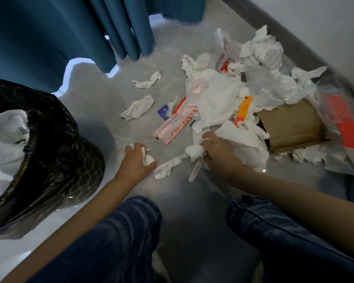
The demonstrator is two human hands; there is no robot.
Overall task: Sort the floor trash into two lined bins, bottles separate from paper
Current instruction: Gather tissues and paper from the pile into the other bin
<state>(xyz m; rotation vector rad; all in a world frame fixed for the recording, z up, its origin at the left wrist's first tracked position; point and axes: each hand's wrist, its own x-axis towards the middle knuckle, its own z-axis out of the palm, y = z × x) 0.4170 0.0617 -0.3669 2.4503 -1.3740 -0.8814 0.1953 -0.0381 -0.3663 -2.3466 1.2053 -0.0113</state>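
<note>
Trash pile (243, 94): crumpled white tissues, clear plastic bags, printed red-and-white wrappers, on the grey floor (110, 111) by the wall, right of centre
Brown cardboard tube (290, 123): lies on its side within the pile, tissue at its mouth
Bin (84, 166): dark, patterned, lined with a black bag (49, 127); holds white plastic bags (4, 139); stands at left
Left hand (136, 160): fingers curled round a tissue wad (146, 155)
Right hand (217, 152): grips crumpled tissue (194, 151) at the pile's near edge
Blue curtain (49, 37): behind

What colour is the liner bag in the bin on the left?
Black; the bin liner is glossy black plastic, seen in the head view, the only one.
</note>
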